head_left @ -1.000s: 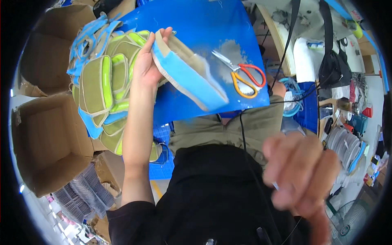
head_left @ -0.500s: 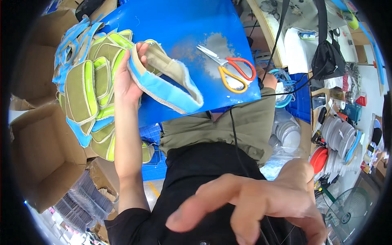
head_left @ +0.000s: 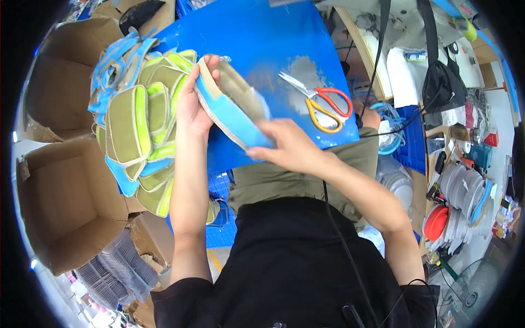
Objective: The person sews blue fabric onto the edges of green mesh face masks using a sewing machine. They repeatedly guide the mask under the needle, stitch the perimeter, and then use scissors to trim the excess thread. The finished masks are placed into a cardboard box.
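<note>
A looped fabric band (head_left: 228, 117), light blue outside with a beige edge and lining, is held above the blue tabletop between both hands. My left hand (head_left: 192, 112) grips its upper left end, thumb outside and fingers inside the loop. My right hand (head_left: 292, 146) closes on the band's lower right end, which is slightly blurred. Scissors (head_left: 317, 101) with one red and one yellow handle lie on the table to the right, blades partly apart. Left of my left hand is a heap of olive and lime-green sewn fabric pieces (head_left: 131, 123) with blue ones among them.
Two cardboard boxes (head_left: 27, 180) stand at the left, with a stack of thin grey pieces (head_left: 112, 270) below. The blue tabletop (head_left: 246, 33) has a worn grey patch. A black cable crosses at the right, near a cluttered side table (head_left: 377, 82) and a fan (head_left: 476, 295).
My right hand has swung from the lower right foreground up to the band and taken hold of its near end. My left hand keeps its grip; the whole view has shifted slightly.
</note>
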`<state>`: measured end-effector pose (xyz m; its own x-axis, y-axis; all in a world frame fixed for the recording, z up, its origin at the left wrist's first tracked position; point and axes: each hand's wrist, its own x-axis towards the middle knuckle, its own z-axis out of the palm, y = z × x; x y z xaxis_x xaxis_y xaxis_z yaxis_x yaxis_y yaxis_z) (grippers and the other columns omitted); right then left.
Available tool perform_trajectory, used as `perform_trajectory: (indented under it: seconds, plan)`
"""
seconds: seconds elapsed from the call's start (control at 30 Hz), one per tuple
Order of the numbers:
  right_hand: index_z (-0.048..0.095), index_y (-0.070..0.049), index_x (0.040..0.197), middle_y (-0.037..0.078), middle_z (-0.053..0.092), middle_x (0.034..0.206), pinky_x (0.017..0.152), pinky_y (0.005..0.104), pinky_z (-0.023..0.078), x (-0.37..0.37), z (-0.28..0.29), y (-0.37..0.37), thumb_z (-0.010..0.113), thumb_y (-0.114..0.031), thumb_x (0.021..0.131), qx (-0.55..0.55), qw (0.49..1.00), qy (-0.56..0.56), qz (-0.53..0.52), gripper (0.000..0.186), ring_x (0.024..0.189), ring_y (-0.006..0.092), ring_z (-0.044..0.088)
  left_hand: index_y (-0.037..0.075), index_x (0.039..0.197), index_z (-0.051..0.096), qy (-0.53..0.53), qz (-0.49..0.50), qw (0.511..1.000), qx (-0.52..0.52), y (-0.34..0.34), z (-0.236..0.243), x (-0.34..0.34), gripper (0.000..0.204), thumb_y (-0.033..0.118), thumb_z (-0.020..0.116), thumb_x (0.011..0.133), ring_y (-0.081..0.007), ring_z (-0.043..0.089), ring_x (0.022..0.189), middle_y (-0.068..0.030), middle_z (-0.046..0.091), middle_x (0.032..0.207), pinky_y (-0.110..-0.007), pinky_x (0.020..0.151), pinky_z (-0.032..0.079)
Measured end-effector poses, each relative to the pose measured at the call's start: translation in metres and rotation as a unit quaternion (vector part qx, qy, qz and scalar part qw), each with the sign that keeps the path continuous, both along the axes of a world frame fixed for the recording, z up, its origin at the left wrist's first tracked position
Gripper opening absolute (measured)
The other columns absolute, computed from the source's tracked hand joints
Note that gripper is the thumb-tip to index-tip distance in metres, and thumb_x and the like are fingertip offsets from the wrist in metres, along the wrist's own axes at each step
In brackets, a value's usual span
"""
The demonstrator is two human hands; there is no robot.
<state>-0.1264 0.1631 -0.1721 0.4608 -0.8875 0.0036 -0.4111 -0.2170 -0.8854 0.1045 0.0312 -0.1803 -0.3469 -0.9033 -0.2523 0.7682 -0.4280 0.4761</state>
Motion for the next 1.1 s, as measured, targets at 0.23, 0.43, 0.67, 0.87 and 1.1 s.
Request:
perform_trajectory:
  seconds: [0.23, 0.43, 0.67, 0.87, 1.1]
  plan:
    - [0.073, -0.009, 0.085, 0.009, 0.067, 0.106, 0.095, 0.0440, 0.040, -0.049, 0.036, 0.046, 0.078, -0.024, 0.083, -0.207, 0.968, 0.077, -0.117, 0.016, 0.107, 0.0304, 0.057, -0.001, 0.126, 0.061, -0.217, 0.073, 0.967, -0.110, 0.004, 0.052, 0.003, 0.038, 0.030, 0.056, 0.105, -0.0281, 0.065, 0.118, -0.0170, 0.068, 0.126, -0.042, 0.104, 0.051]
    - [0.072, -0.007, 0.081, 0.012, 0.060, 0.129, 0.098, 0.0452, 0.038, -0.058, 0.048, 0.048, 0.078, -0.019, 0.082, -0.217, 0.961, 0.038, -0.169, 0.014, 0.118, 0.0343, 0.053, -0.001, 0.133, 0.057, -0.148, 0.076, 0.978, -0.125, 0.003, 0.074, -0.012, 0.042, 0.032, 0.050, 0.107, -0.0302, 0.047, 0.141, -0.0156, 0.058, 0.141, -0.048, 0.114, 0.041]
    - [0.068, -0.008, 0.080, 0.010, 0.063, 0.119, 0.092, 0.0459, 0.042, -0.044, 0.054, 0.022, 0.076, -0.018, 0.081, -0.271, 0.949, -0.015, -0.160, 0.014, 0.109, 0.0329, 0.058, -0.001, 0.144, 0.047, 0.029, -0.054, 0.996, -0.060, 0.055, 0.065, -0.060, 0.064, 0.050, 0.044, 0.105, -0.0338, 0.044, 0.142, -0.0191, 0.047, 0.152, -0.049, 0.116, 0.037]
    - [0.069, -0.006, 0.086, 0.005, 0.067, 0.093, 0.079, 0.0392, 0.047, -0.024, 0.039, 0.007, 0.077, -0.016, 0.086, -0.173, 0.965, -0.120, -0.154, 0.012, 0.087, 0.0255, 0.063, 0.001, 0.139, 0.055, -0.250, -0.037, 0.957, -0.142, 0.101, 0.059, -0.083, 0.049, 0.038, 0.053, 0.106, -0.0319, 0.055, 0.132, -0.0184, 0.058, 0.142, -0.047, 0.109, 0.045]
    - [0.065, -0.006, 0.115, 0.005, 0.065, 0.077, 0.065, 0.0296, 0.048, -0.021, 0.053, 0.013, 0.075, -0.010, 0.087, -0.008, 0.939, -0.284, -0.194, 0.030, 0.071, 0.0140, 0.063, 0.007, 0.138, 0.056, -0.228, -0.004, 0.959, -0.169, 0.089, 0.082, -0.079, 0.042, 0.035, 0.051, 0.107, -0.0341, 0.057, 0.128, -0.0180, 0.060, 0.138, -0.050, 0.104, 0.048]
